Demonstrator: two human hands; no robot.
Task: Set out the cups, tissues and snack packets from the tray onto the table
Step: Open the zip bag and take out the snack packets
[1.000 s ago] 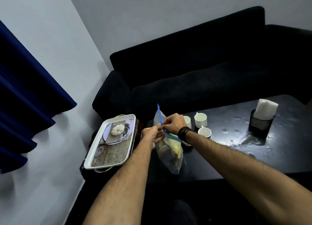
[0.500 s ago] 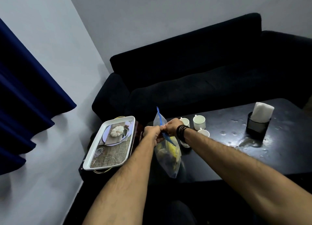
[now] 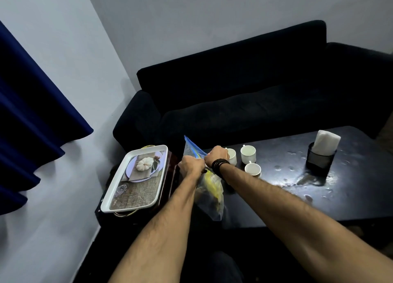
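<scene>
A clear zip bag point(image 3: 210, 197) with a blue seal strip holds yellow snack packets and hangs over the left end of the black table point(image 3: 297, 197). My left hand point(image 3: 191, 166) and my right hand point(image 3: 217, 156) both pinch its top edge, close together. Three white cups stand just behind my right hand: one partly hidden point(image 3: 232, 155), one further back point(image 3: 248, 153), one nearer point(image 3: 252, 169). White tissues point(image 3: 325, 142) stand in a black holder point(image 3: 320, 162) at the right. The white tray point(image 3: 119, 189) with a pumpkin picture lies left of the table, with nothing on it.
A black sofa point(image 3: 244, 104) wraps around the far side of the table. A dark blue curtain point(image 3: 32, 117) hangs at the left against the grey wall. The tray rests on a dark stand point(image 3: 168, 185) beside the table.
My hands have come closer together at the bag's top, and the bag hangs a little lower and nearer to me. The cups, tissues and tray have not moved.
</scene>
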